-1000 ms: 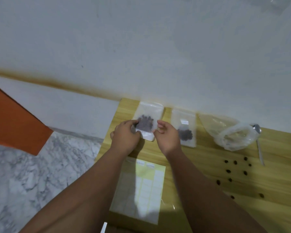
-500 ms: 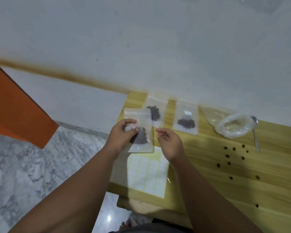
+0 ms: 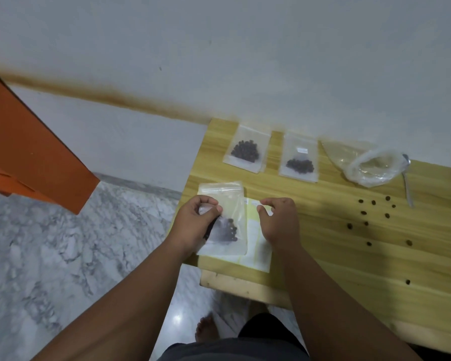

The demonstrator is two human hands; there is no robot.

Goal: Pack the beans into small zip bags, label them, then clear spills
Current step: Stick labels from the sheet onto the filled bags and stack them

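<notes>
Labelling step, as far as I can judge. The left hand (image 3: 195, 222) grips the bag (image 3: 232, 201) by its left side, thumb on top and fingers curled round it. The bag sits at the table's (image 3: 349, 256) near-left corner, its right side overlapping the sheet (image 3: 258, 256). I can't tell if it's lying flat or lifted a bit.

The right hand (image 3: 279, 222) is curled, thumb and forefinger pinching at a label (image 3: 254, 203) on the sheet's far edge. I can't tell whether it's peeled free.

Orientation: the bag's long axis runs from the near edge to the far edge. The zip end points at the far edge, and the beans (image 3: 228, 230) are bunched at the near end. That leaves a clear strip of plastic just under the zip.

My tips for doing it well:
- Peel from one corner so the label doesn't curl onto itself.
- Keep the bag flat and pinned with the left hand.
- Stick it on that empty strip, not over the lumpy bean part, and smooth from one end so it doesn't wrinkle.
- The right one (image 3: 299, 158) of the two bags by the far edge has its label up near the zip, so match that.

Loose beans (image 3: 387, 215) are scattered further right, and I'd clear those last.
</notes>
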